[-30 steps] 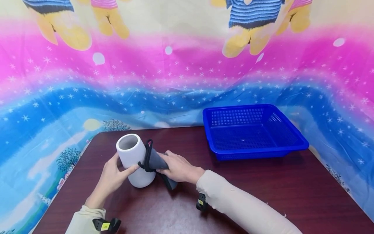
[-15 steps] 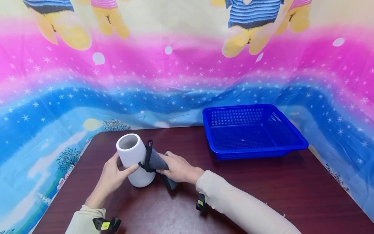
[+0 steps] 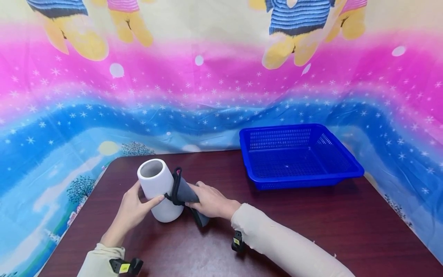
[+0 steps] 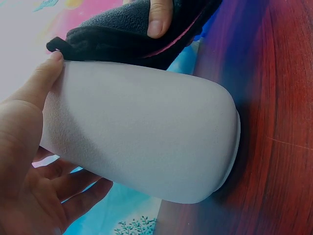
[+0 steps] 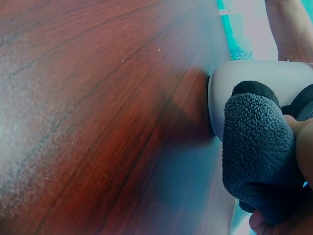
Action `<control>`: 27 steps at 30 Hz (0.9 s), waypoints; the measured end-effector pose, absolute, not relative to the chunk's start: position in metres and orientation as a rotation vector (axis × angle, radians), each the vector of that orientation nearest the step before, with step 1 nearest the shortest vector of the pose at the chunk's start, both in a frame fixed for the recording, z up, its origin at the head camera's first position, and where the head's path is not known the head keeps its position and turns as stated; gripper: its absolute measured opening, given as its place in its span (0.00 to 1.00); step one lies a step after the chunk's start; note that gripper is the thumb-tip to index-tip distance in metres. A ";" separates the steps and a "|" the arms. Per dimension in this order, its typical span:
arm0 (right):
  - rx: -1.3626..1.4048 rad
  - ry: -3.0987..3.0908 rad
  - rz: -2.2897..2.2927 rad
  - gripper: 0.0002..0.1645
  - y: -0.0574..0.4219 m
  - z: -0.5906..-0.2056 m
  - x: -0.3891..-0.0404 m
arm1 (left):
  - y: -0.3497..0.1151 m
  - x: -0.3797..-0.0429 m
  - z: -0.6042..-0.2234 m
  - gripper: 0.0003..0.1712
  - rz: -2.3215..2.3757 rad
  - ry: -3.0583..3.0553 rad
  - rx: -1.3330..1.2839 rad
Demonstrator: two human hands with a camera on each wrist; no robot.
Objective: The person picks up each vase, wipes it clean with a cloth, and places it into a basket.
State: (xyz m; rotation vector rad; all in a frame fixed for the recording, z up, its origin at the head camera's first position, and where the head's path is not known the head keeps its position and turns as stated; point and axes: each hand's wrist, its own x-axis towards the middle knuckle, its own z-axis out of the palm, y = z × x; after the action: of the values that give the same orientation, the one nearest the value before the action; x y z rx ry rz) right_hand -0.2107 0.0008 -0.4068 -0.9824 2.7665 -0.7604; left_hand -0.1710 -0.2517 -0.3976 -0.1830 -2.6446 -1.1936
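A white ceramic vase (image 3: 157, 184) with a wide open mouth stands on the table. My left hand (image 3: 131, 209) holds it from the left, thumb on the near side and fingers behind. In the left wrist view the thumb touches a small black loop (image 4: 59, 47) at the cloth's corner. My right hand (image 3: 212, 200) grips a folded grey fleece cloth (image 3: 188, 192) with black edging and presses it against the vase's right side. Seen from the right wrist, the cloth's fuzzy surface (image 5: 259, 142) covers part of the vase. Some right fingers are hidden by the cloth.
A blue plastic basket (image 3: 297, 181) with perforated sides stands at the back right of the dark red wooden table (image 3: 294, 207). A colourful printed curtain (image 3: 207, 92) hangs right behind the table's far edge. Black wrist cameras sit below both cuffs.
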 end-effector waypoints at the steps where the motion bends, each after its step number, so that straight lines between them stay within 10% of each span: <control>1: -0.982 2.766 -0.761 0.38 0.001 -0.407 -0.211 | -0.252 -0.171 -0.398 0.41 -1.192 -2.643 -0.183; 27: -0.950 2.787 -0.480 0.44 0.008 -0.426 -0.209 | -0.251 -0.171 -0.397 0.40 -1.199 -2.620 -0.181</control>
State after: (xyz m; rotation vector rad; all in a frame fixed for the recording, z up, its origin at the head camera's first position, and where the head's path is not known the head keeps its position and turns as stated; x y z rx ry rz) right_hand -0.2089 0.0076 -0.4258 -0.9499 2.7871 -0.4804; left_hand -0.1713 -0.2511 -0.3974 -0.1812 -2.6203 -1.1994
